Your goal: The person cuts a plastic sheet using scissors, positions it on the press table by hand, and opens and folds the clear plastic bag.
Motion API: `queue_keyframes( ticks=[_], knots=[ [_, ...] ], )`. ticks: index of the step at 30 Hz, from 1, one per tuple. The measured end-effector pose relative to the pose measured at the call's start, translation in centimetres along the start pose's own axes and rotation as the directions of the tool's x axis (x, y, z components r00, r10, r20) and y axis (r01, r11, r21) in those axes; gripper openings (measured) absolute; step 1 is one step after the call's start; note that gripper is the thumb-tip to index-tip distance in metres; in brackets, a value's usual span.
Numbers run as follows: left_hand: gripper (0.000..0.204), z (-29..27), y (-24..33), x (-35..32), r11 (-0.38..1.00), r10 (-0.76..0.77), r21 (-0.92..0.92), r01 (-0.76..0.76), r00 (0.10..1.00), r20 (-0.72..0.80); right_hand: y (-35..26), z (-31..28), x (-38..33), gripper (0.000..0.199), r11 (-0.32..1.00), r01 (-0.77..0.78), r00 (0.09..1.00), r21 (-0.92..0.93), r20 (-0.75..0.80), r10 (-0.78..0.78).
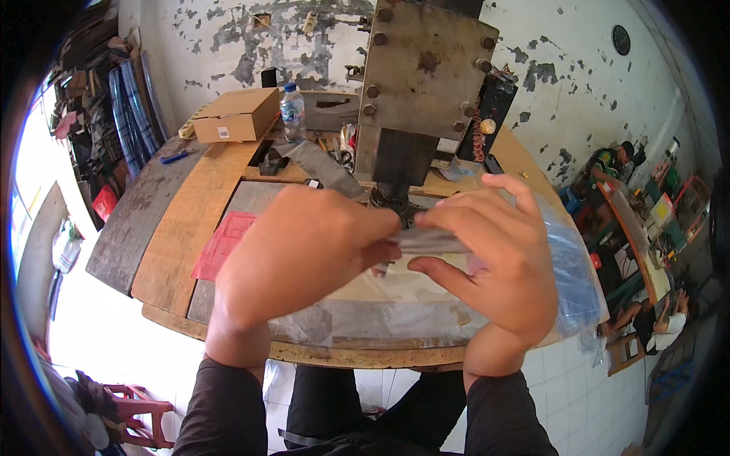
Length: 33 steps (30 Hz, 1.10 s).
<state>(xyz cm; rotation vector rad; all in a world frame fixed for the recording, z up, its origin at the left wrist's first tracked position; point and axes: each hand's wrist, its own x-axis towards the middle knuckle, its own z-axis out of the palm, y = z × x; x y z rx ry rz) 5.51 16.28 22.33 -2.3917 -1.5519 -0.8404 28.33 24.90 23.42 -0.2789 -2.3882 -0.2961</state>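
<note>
My left hand [300,247] is closed, thumb and index finger pinched on one end of a thin grey strip [435,242]. The strip reaches across into the gap between the thumb and fingers of my right hand [502,254]. That hand is curved with its fingers apart, and its thumb stands clear of the fingertips. Both hands are raised over the worktable, in front of the dark metal ram [405,159] of a press. The lower tooling [394,199] under the ram is partly hidden behind my hands.
The press's bolted steel body [426,68] rises at the back. A cardboard box [237,115], a water bottle [292,112] and a blue pen [175,157] are at the back left. Red sheet [220,247] lies left, blue plastic film [574,266] right. Two people [608,163] sit far right.
</note>
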Motion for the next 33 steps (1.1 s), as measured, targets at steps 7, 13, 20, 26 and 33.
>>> queue_keyframes(
  ticks=[7,13,20,26,33],
  knots=[
    [0.018,1.8,0.7,-0.2,0.989,0.101,0.11,-0.095,0.993,-0.057,-0.8,0.5,-0.7,0.022,0.961,-0.221,0.964,0.165,0.186,0.19],
    [0.016,0.8,0.2,-0.6,0.992,0.126,-0.017,-0.126,0.992,0.009,0.3,-1.1,-1.9,0.024,0.959,-0.176,0.96,0.223,0.252,0.118],
    [0.019,-1.0,-1.2,-1.5,0.972,0.129,-0.209,-0.107,0.987,0.092,2.8,-4.9,-3.6,0.029,0.875,-0.32,0.905,0.362,0.39,0.17],
    [0.02,-1.7,-1.2,-1.7,0.96,0.14,-0.254,-0.122,0.989,0.056,4.6,-5.7,-4.6,0.033,0.863,-0.24,0.957,0.445,0.256,0.134],
    [0.022,-2.3,-2.3,-1.5,0.943,0.04,-0.333,-0.023,0.998,0.044,4.6,-4.0,-5.1,0.047,0.719,-0.318,0.933,0.618,0.069,0.354]
  ],
)
